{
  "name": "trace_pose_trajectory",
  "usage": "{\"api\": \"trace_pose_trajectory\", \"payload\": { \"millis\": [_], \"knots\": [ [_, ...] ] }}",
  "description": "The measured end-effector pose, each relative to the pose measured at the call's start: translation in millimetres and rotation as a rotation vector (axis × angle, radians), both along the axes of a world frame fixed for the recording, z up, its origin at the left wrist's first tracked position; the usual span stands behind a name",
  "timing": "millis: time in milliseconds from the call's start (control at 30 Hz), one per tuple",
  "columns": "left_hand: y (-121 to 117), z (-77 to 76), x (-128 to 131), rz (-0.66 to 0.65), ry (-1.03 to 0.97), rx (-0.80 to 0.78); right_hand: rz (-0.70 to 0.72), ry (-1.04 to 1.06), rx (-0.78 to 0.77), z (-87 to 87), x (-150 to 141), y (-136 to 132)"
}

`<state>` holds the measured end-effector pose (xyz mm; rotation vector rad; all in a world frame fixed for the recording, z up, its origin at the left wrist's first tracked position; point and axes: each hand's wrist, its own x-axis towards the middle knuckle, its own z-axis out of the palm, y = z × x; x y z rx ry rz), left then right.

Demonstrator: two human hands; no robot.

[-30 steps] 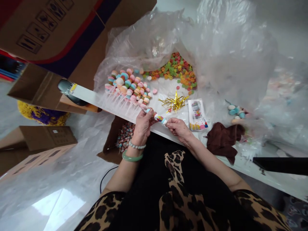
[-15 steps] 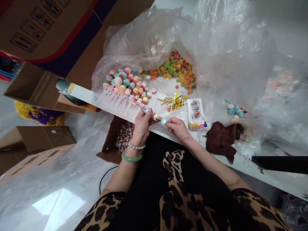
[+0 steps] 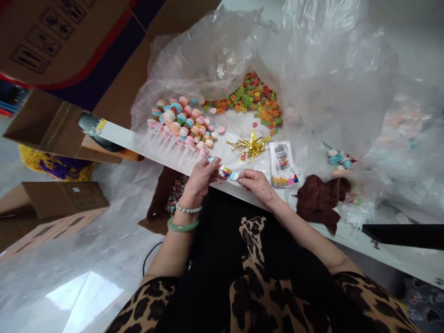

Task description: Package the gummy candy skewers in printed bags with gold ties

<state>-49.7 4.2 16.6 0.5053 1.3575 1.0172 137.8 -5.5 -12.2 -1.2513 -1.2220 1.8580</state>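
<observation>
My left hand (image 3: pixel 203 178) is closed around one end of a candy skewer (image 3: pixel 227 172) held level over the table's front edge. Blue and white sweets show on it, with a bright multicoloured patch, perhaps printed wrapping, in the middle. The fingers of my right hand (image 3: pixel 255 183) pinch its other end. Just beyond my left hand lies a pile of marshmallow skewers (image 3: pixel 183 122), their pale sticks pointing towards me. Gold twist ties (image 3: pixel 252 145) are heaped behind the held skewer. A printed clear packet (image 3: pixel 283 164) lies flat to the right of them.
Ring-shaped gummies (image 3: pixel 258 99) spill from clear plastic sheeting (image 3: pixel 333 83). A brown cloth (image 3: pixel 321 201) lies at the right, near more marshmallow sweets (image 3: pixel 342 159). Below the table's edge, an open carton (image 3: pixel 154 208) holds many small pieces. Cardboard boxes (image 3: pixel 65 46) crowd the left.
My left hand has shifted slightly left and turned a little. The skewer between my hands has rotated a bit. My right hand stays nearly in place.
</observation>
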Motion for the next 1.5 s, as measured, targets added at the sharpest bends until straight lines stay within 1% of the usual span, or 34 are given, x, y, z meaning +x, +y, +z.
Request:
{"api": "trace_pose_trajectory", "payload": {
  "millis": [67,167,267,333,367,433,500,567,633,700,833,900,967,1067,1100,1133,1200,1267,1300,1367,1433,1500],
  "knots": [
    [0,-2.6,1,0.006,0.034,0.0,0.003,0.024,-0.012,2.0,-3,-1],
    [-1,-9.7,9,0.085,0.061,0.029,-0.021,0.057,-0.04,6.9,-11,-4],
    [-2,-14.7,19,0.193,0.021,0.055,-0.095,0.089,-0.124,10.3,-15,-4],
    [-3,-15.0,23,0.212,-0.027,0.053,-0.163,0.083,-0.16,10.0,-14,-4],
    [-5,-14.4,23,0.192,-0.042,0.04,-0.193,0.075,-0.163,9.1,-13,-3],
    [-8,-12.8,25,0.102,-0.045,-0.009,-0.234,0.064,-0.146,6.5,-11,-2],
    [-12,-12.2,27,0.026,-0.036,-0.052,-0.246,0.059,-0.114,3.8,-10,-2],
    [-15,-13.6,29,0.016,-0.022,-0.051,-0.241,0.047,-0.07,1.4,-10,-3],
    [-17,-16.6,31,0.036,0.027,-0.007,-0.239,0.016,-0.01,-0.5,-10,-4],
    [-18,-19.8,32,0.025,0.119,0.056,-0.239,-0.037,0.061,-1.8,-10,-4],
    [-18,-21.0,28,-0.078,0.309,0.182,-0.232,-0.152,0.147,-2.8,-6,-3],
    [-17,-18.0,22,-0.115,0.328,0.194,-0.232,-0.19,0.164,-2.6,-5,-2],
    [-15,-13.7,15,-0.137,0.22,0.13,-0.227,-0.202,0.179,-2.1,-4,-2],
    [-12,-8.6,5,-0.185,-0.069,-0.029,-0.196,-0.163,0.184,-1.4,-4,-1],
    [-13,-8.0,3,-0.191,-0.129,-0.059,-0.188,-0.143,0.176,-1.6,-5,-1],
    [-14,-8.2,3,-0.179,-0.146,-0.063,-0.183,-0.121,0.164,-1.9,-5,-1],
    [-18,-10.5,7,-0.081,-0.042,0.017,-0.194,-0.085,0.131,-3.3,-5,-1],
    [-23,-14.8,15,0.05,0.154,0.173,-0.221,-0.07,0.103,-5.3,-6,-1],
    [-26,-17.3,20,0.084,0.248,0.251,-0.234,-0.069,0.093,-6.2,-6,-1],
    [-29,-21.8,28,0.066,0.399,0.35,-0.25,-0.07,0.081,-7.5,-8,-2],
    [-30,-25.1,34,0.01,0.518,0.368,-0.247,-0.061,0.077,-7.5,-10,-4],
    [-29,-26.8,37,0.011,0.583,0.355,-0.233,-0.05,0.09,-5.8,-12,-5]
  ]
}}
